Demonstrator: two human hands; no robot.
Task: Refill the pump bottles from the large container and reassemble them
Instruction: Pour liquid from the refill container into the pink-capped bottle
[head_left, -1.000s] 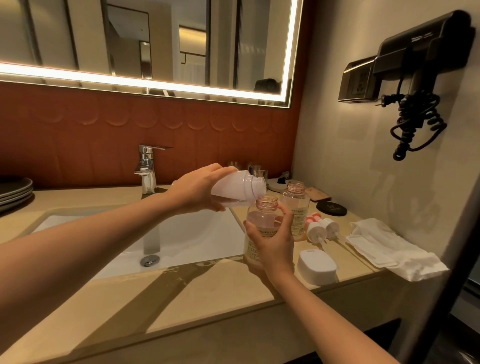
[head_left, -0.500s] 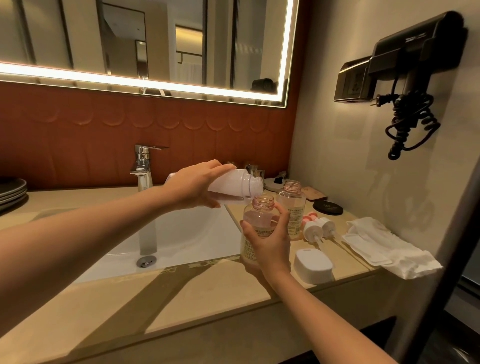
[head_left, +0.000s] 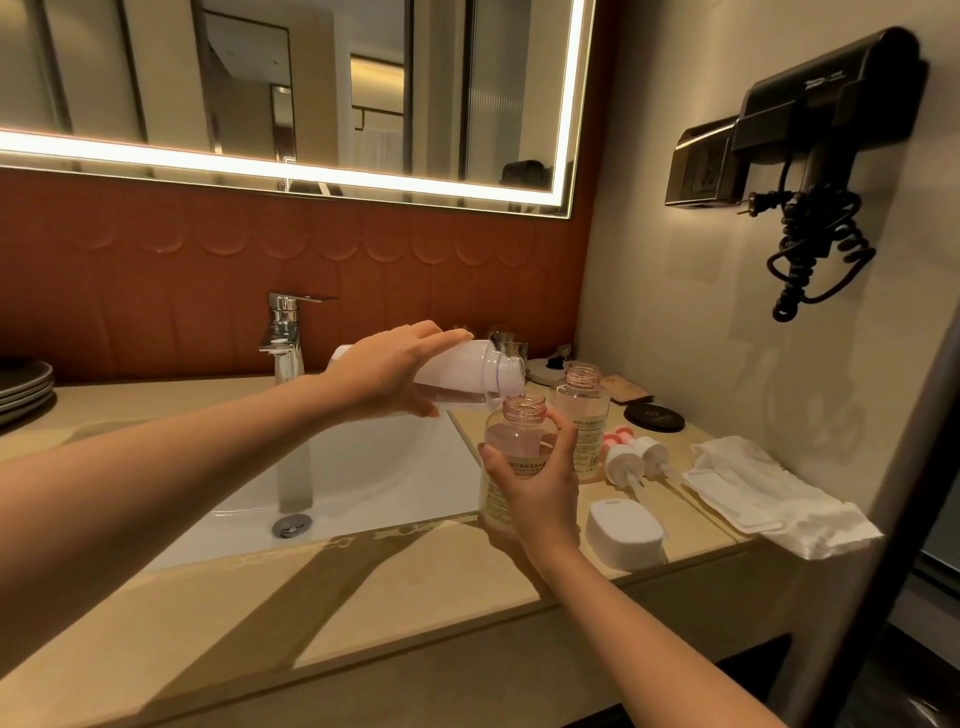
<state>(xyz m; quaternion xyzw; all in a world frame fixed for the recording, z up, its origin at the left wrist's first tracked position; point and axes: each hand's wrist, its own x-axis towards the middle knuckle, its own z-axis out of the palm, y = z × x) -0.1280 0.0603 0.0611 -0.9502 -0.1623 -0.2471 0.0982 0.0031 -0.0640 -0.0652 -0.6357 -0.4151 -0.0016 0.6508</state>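
We are in the filling step. Our left hand (head_left: 389, 374) is wrapped round the container (head_left: 467, 371), which lies almost level with its mouth just above the neck of the bottle (head_left: 514, 436). Our right hand (head_left: 540, 483) grips that bottle from the front, fingers curled round its body, and steadies it on the counter (head_left: 260, 597) at the sink's (head_left: 363, 467) 3 o'clock edge. The bottle looks partly full of pinkish liquid; we cannot make out a stream.

A second bottle (head_left: 582, 410) stands open at its 1 o'clock, the two pumps (head_left: 631, 457) lie at 3 o'clock and the cap (head_left: 626, 535) at 5 o'clock.

Next, we judge, comes a slightly steeper tilt with the mouth kept over the narrow neck, then a stop before it overflows.

Against a second ago little differs: both grips are the same, the container sits at much the same tilt, and only the view has shifted a little. We cannot tell whether the level has risen
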